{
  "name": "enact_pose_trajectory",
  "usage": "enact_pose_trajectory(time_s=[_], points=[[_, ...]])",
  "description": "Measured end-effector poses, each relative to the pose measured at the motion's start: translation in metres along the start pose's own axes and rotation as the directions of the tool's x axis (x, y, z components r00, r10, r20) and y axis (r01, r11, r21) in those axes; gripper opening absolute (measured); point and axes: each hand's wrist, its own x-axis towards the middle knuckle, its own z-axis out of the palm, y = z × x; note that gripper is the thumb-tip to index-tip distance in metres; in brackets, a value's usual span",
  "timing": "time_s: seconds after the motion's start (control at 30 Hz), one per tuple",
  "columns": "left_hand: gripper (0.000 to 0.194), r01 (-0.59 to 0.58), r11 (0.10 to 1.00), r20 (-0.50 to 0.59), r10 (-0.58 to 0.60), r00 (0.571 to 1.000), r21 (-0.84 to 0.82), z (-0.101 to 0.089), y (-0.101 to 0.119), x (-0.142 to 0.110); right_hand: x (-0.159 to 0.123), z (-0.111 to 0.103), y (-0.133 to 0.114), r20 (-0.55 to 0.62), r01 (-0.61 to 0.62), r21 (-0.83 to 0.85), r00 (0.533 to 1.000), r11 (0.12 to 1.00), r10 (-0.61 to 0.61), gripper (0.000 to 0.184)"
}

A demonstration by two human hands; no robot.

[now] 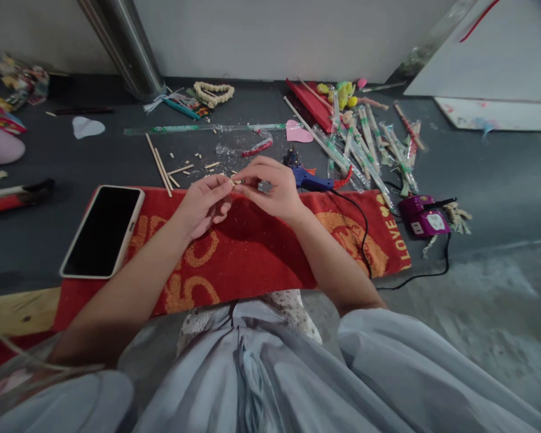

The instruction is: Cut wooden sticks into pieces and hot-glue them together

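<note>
My left hand and my right hand meet over the far edge of a red towel. Thumb and forefinger of each pinch a tiny pale piece of wooden stick, mostly covered by the fingertips. Just beyond my hands lie several short cut bits and longer wooden sticks. Close to my right hand rests a blue hot glue gun, its black cord running over the towel. A phone in a pale case lies left of my left forearm.
Wrapped chopsticks are heaped at the back right. A purple power socket stands at the right edge with its cord hanging. Red-handled pliers lie far left. A metal pole rises at the back. A beige beaded heart-shaped ring lies near it.
</note>
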Motion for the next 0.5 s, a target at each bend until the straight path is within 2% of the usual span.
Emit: enact_pose_trajectory(time_s=[0.5], points=[[0.031,0.021,1.0,-0.009,-0.021,1.0,0.009,0.0019,0.0022,-0.0006,0.0002,-0.0004,0.0004,0.005,-0.001,-0.029,1.0,1.0,0.001,0.029]])
